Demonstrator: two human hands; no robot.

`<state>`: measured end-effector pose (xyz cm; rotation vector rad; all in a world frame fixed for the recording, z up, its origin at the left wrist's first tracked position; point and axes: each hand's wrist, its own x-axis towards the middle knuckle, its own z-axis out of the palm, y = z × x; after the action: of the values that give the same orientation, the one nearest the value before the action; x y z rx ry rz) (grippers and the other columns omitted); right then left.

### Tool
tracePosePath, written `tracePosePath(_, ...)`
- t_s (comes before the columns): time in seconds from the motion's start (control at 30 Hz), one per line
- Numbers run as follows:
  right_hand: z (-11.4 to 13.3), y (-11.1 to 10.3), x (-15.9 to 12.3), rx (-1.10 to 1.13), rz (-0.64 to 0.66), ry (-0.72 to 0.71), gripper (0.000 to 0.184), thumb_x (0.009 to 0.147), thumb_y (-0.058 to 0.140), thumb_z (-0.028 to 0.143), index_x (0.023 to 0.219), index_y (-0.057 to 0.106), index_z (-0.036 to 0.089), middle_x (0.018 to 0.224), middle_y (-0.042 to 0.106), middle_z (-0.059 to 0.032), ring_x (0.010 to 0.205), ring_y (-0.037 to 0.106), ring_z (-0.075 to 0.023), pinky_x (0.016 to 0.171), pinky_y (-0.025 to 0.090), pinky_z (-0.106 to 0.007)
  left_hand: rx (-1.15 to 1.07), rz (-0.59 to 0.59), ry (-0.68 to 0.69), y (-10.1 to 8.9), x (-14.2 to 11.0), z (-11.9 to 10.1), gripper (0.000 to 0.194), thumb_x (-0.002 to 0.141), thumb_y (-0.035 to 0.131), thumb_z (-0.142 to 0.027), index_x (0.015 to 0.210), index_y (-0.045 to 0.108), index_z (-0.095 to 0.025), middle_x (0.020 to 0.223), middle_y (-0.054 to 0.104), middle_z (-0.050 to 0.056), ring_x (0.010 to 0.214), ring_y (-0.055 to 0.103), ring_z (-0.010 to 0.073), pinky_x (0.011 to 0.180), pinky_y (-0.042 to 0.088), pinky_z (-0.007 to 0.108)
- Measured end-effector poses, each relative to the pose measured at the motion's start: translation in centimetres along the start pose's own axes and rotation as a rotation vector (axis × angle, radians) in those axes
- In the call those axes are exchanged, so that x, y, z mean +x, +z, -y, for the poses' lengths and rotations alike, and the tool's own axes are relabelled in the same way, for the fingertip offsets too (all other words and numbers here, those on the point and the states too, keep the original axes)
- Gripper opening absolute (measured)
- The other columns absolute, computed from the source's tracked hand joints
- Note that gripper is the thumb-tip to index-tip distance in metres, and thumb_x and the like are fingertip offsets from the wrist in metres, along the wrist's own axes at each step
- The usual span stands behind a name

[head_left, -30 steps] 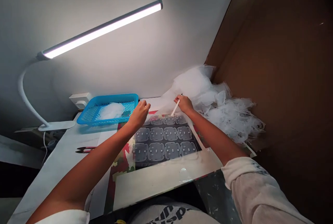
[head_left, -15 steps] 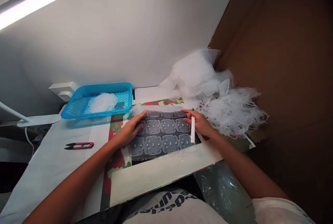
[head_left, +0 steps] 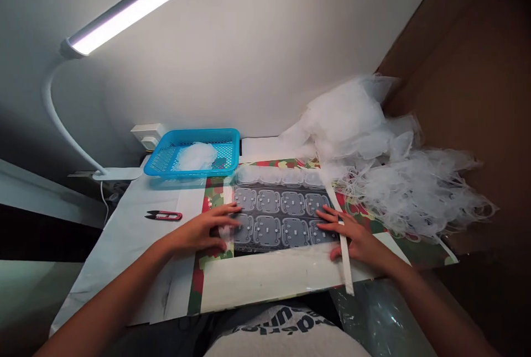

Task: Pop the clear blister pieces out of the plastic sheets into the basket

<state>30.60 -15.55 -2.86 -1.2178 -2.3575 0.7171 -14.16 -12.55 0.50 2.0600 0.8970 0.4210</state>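
A sheet of clear moulded plastic with rounded square pockets point(head_left: 269, 201) lies over a dark surface on the table. My left hand point(head_left: 203, 230) is at its left edge, fingers apart and stretched over the nearest pockets, holding nothing. At the right edge my right hand point(head_left: 357, 238) has its fingertips spread on the sheet. A flat white strip point(head_left: 347, 268) is tucked among the right hand's fingers and points down towards my body. Exactly how the fingers grip it is partly hidden.
White sheer mesh pieces with loose cords point(head_left: 385, 185) are heaped at the right. A blue basket point(head_left: 164, 164) at the back left holds more white mesh. Red-handled thread snips point(head_left: 164, 215) lie on white paper to the left. A lamp point(head_left: 53, 105) stands at far left.
Both hands have come back from the sheet's far edge to its nearer side edges. The far row of pockets now shows uncovered. The camera view has shifted left.
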Motion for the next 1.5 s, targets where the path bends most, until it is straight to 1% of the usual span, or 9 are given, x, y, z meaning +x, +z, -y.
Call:
tracePosePath(0.1,0.1,1.1,0.2,-0.003,-0.095,-0.012,0.033,0.075,0.078,0.041,0.105,0.073,0.027,0.13,0.063,-0.0111,0.132,0.048,-0.0369,0.109,0.034,-0.061,0.114,-0.105,0.066,2.0,0.1,0.8,0.014,0.088,0.063,-0.028,0.095,0.074,-0.025,0.137,0.058,0.008,0.138,0.041,0.0288,0.112,0.035,0.051)
tracePosePath(0.27,1.5,0.6,-0.1,0.093,-0.123,0.003,0.012,0.086,0.067,0.034,0.09,0.073,0.025,0.117,0.072,-0.0089,0.119,0.06,-0.0324,0.103,0.041,-0.055,0.201,-0.174,0.177,3.7,-0.2,0.6,0.017,0.094,0.053,-0.024,0.087,0.068,-0.02,0.109,0.071,0.011,0.115,0.061,0.0251,0.103,0.044,0.043)
tracePosePath(0.4,3.5,-1.5,-2.1,0.305,0.135,0.134,0.015,0.082,0.072,0.038,0.085,0.072,0.023,0.105,0.075,-0.0073,0.103,0.068,-0.0277,0.093,0.05,-0.042,0.196,0.002,0.112,3.1,-2.7,-2.7,0.018,0.097,0.048,-0.026,0.088,0.062,-0.02,0.095,0.07,0.007,0.092,0.065,0.0194,0.082,0.051,0.031)
tracePosePath(0.5,4.7,-2.1,-2.6,0.431,0.279,0.192,0.02,0.079,0.073,0.039,0.086,0.069,0.021,0.113,0.071,-0.0072,0.103,0.066,-0.0262,0.089,0.051,-0.038,0.178,0.125,0.073,3.1,-3.8,-4.1,0.019,0.099,0.045,-0.031,0.099,0.062,-0.023,0.115,0.065,0.007,0.107,0.061,0.0206,0.089,0.05,0.031)
tracePosePath(0.73,4.1,-2.2,1.8,0.231,0.016,0.176,0.019,0.08,0.07,0.033,0.074,0.057,0.021,0.113,0.069,-0.0075,0.105,0.063,-0.0264,0.093,0.047,-0.041,0.561,-0.056,0.184,2.9,1.3,-0.7,0.031,0.098,0.047,-0.032,0.125,0.057,-0.023,0.147,0.047,0.011,0.135,0.043,0.0269,0.108,0.04,0.048)
tracePosePath(0.97,1.9,-4.6,4.7,0.192,-0.428,0.13,0.022,0.085,0.064,0.038,0.075,0.053,0.022,0.138,0.056,-0.0076,0.14,0.037,-0.0287,0.113,0.031,-0.046,0.794,-0.503,0.132,0.1,6.9,-1.6,0.035,0.099,0.038,-0.024,0.125,0.059,-0.015,0.149,0.043,0.016,0.145,0.027,0.0293,0.113,0.032,0.052)
tracePosePath(1.1,1.7,-3.2,3.6,0.173,-0.413,0.203,0.024,0.088,0.06,0.041,0.075,0.053,0.022,0.132,0.061,-0.0093,0.121,0.057,-0.0292,0.102,0.042,-0.046,0.721,-0.353,0.148,3.9,6.2,-2.2,0.036,0.101,0.037,-0.027,0.13,0.057,-0.02,0.147,0.047,0.01,0.142,0.035,0.0248,0.112,0.038,0.047)
tracePosePath(1.27,2.2,-0.3,2.4,0.223,-0.205,0.182,0.022,0.087,0.062,0.041,0.078,0.053,0.022,0.133,0.061,-0.0111,0.126,0.054,-0.0311,0.102,0.041,-0.048,0.743,-0.075,0.149,8.3,4.5,-2.3,0.069,0.093,0.045,-0.059,0.153,0.024,-0.033,0.162,0.019,0.006,0.148,0.018,0.0321,0.116,0.025,0.055)
tracePosePath(1.5,4.8,1.9,0.9,0.183,-0.111,0.209,0.028,0.084,0.067,0.045,0.077,0.051,0.023,0.136,0.059,-0.0097,0.126,0.052,-0.0324,0.101,0.041,-0.05,0.747,0.036,0.219,4.9,2.6,-1.9,0.066,0.095,0.045,-0.055,0.153,0.021,-0.037,0.162,0.016,0.0,0.148,0.02,0.0272,0.12,0.016,0.046)
